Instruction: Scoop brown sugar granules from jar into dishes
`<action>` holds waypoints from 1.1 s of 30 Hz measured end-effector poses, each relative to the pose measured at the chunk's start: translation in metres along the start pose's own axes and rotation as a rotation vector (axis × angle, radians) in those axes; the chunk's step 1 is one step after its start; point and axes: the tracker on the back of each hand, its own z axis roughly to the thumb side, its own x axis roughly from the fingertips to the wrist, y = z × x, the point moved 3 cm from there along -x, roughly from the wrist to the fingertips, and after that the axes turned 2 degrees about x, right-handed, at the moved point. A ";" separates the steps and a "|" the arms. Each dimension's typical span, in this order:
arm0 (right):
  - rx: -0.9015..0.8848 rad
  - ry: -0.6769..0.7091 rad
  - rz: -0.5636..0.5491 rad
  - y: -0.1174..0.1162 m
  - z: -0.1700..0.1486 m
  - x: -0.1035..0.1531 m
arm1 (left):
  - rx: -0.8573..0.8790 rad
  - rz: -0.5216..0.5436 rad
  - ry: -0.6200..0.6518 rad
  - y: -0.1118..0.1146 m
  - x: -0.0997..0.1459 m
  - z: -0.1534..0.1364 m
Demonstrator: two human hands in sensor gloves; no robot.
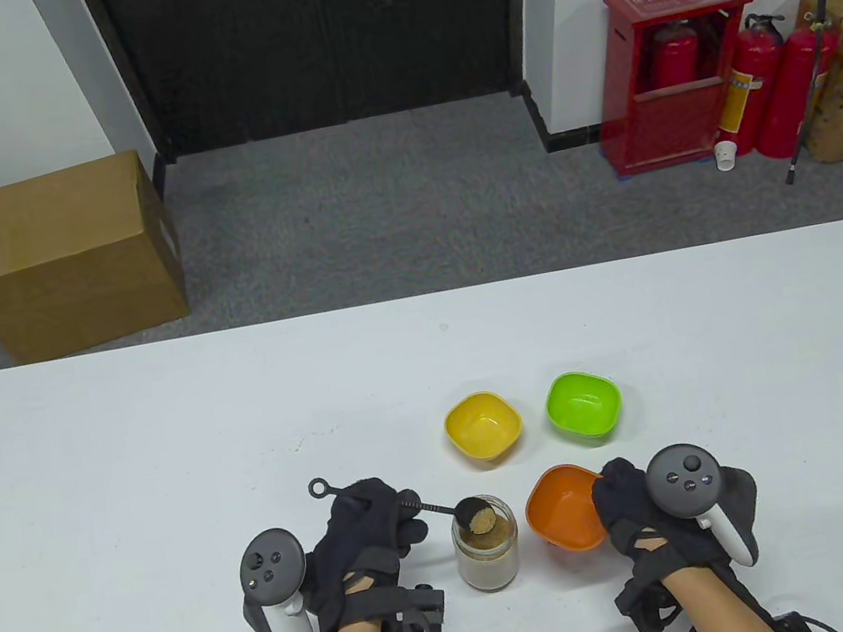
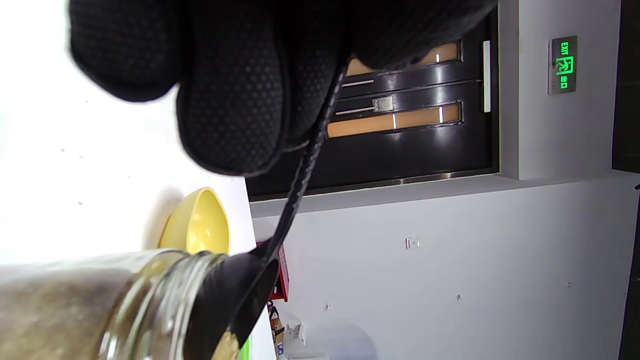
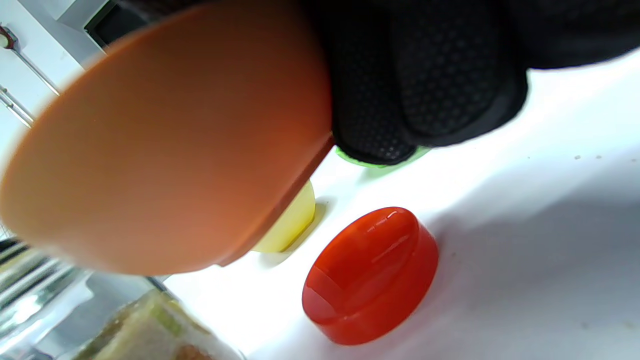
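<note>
Left hand [image 1: 362, 534] pinches the thin black long-handled scoop [image 1: 422, 505]; its bowl, heaped with brown sugar granules [image 1: 483, 521], sits just over the mouth of the clear glass jar [image 1: 487, 549]. Right hand [image 1: 653, 520] grips the rim of the orange plastic dish [image 1: 567, 518], lifted and tilted beside the jar.

Judgement: keep the scoop level, bring the dish lip close under it, then tip slowly.

Yellow dish [image 1: 483, 425] and green dish [image 1: 584, 403] stand behind on the white worktop [image 1: 130, 465]. Red lid [image 3: 370, 275] lies under the held dish. Open room lies left.
</note>
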 end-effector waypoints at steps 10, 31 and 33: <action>-0.028 0.009 0.007 0.000 0.001 0.000 | 0.022 -0.056 0.037 0.017 -0.004 0.018; -0.107 0.021 0.021 0.001 0.004 0.002 | 0.023 -0.182 0.126 0.081 -0.010 0.032; -0.111 0.023 0.022 0.001 0.004 0.001 | 0.015 -0.201 0.140 0.085 -0.009 0.033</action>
